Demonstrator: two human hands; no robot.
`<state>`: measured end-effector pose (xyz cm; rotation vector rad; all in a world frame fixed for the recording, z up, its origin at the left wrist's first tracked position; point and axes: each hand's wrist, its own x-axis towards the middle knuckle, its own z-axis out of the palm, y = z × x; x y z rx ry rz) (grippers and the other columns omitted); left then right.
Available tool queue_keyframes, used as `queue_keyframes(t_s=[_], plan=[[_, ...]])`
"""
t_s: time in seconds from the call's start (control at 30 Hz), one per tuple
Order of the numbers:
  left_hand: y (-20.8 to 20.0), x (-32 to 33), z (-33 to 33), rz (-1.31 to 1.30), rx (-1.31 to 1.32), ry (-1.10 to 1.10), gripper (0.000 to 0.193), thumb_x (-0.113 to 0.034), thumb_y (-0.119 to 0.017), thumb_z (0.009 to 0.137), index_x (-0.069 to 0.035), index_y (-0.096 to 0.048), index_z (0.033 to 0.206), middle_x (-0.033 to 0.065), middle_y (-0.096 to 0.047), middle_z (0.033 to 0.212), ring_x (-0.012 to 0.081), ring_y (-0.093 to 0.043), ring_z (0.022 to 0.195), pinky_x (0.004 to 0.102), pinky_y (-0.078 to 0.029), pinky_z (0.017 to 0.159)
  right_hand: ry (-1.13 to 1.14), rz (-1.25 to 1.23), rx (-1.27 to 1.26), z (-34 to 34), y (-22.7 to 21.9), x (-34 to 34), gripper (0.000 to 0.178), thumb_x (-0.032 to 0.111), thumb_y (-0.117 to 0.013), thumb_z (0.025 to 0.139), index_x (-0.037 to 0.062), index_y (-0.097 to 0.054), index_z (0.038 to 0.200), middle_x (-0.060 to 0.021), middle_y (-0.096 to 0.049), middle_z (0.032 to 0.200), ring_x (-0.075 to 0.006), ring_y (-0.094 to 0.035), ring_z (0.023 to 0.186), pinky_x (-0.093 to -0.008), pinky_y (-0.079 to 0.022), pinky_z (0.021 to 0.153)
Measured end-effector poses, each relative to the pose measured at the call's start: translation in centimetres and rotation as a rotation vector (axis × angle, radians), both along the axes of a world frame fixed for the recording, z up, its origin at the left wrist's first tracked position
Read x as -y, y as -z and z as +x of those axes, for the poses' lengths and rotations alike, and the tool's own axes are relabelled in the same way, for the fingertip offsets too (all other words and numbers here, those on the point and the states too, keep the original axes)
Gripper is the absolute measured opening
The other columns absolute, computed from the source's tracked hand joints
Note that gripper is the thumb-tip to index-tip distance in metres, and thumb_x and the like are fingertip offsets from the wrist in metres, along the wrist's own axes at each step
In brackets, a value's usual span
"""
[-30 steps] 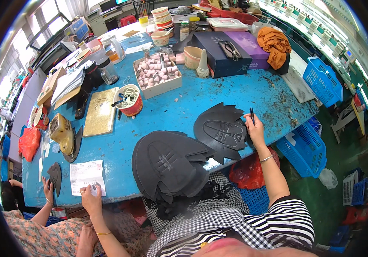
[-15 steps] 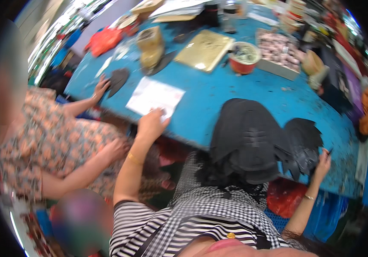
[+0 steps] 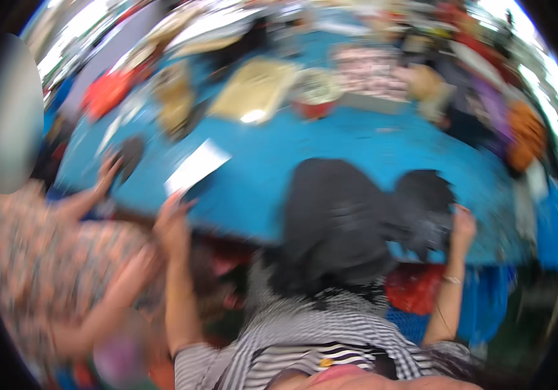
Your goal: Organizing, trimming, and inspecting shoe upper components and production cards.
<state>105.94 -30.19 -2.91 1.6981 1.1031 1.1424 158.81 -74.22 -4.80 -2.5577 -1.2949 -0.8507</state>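
Observation:
A sheet of white paper (image 3: 199, 166) is pinched by its near corner in my left hand (image 3: 175, 221), tilted up off the blue table (image 3: 253, 188). My right hand (image 3: 464, 229) is closed at the right edge of a smaller pile of black cut pieces (image 3: 424, 201); blur hides what its fingers hold. Left of that pile, a larger stack of curved black pieces, like shoe uppers (image 3: 334, 208), lies at the table's near edge and over my lap.
At left, a co-worker's hand (image 3: 107, 170) touches a dark flat piece (image 3: 131, 156). Farther back are a yellowish shoe last (image 3: 174, 97), a gold-toned flat packet (image 3: 253, 88), a red tub (image 3: 315, 107) and a box of pinkish pieces (image 3: 370, 71). Blue plastic (image 3: 483, 302) hangs at right.
My left hand has lifted the paper's near edge, and the sheet is now tilted. The whole view has shifted and blurred. My right hand stays beside the smaller black pile.

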Motion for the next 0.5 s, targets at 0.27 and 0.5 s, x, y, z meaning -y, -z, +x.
queue_keyframes(t_s=[0.27,0.5], plan=[[-7.1,4.4,2.9,0.701,0.045,-0.116,0.029,-0.012,-0.050,0.098,0.006,-0.056,0.119,0.0228,-0.055,0.129,0.0299,-0.055,0.119,0.0376,-0.046,0.098,0.044,0.857,-0.981,-4.2,-3.0,-4.3,0.020,0.024,-0.055,0.097,0.0050,-0.062,0.096,0.0044,-0.046,0.065,-0.0025,-0.042,0.057,-0.0214,-0.035,0.052],[-9.2,11.4,9.1,0.927,0.016,0.192,0.022,0.002,-0.063,0.084,0.001,-0.060,0.106,0.0275,-0.041,0.139,0.0421,-0.050,0.122,0.0467,-0.053,0.090,-0.412,1.178,-1.042,-10.2,-10.2,-6.5,0.022,0.021,-0.047,0.101,0.0027,-0.057,0.108,0.0050,-0.045,0.069,-0.0021,-0.039,0.055,-0.0200,-0.034,0.048]])
